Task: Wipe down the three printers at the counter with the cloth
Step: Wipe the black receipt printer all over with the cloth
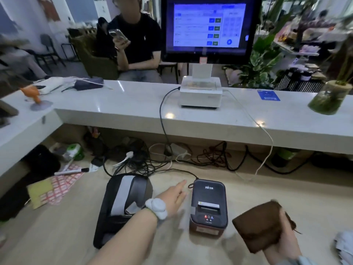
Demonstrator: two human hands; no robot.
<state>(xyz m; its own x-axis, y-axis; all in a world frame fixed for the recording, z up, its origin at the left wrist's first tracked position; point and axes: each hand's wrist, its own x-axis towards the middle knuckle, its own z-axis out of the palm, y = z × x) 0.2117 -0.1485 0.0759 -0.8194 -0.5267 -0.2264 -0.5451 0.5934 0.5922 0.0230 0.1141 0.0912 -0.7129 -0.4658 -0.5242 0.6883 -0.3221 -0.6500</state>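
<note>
Right hand (284,240), lower right of frame, grips the cloth (257,226) just right of the small printer (209,205); left hand (174,197), fingers spread and empty, reaches beside its left edge.

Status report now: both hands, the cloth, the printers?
Right hand grips brown cloth. Left hand open, between large printer and small printer. Cables behind.

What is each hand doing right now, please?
Left hand: open, empty, reaching between the two black printers.
Right hand: closed on the brown cloth.
</note>
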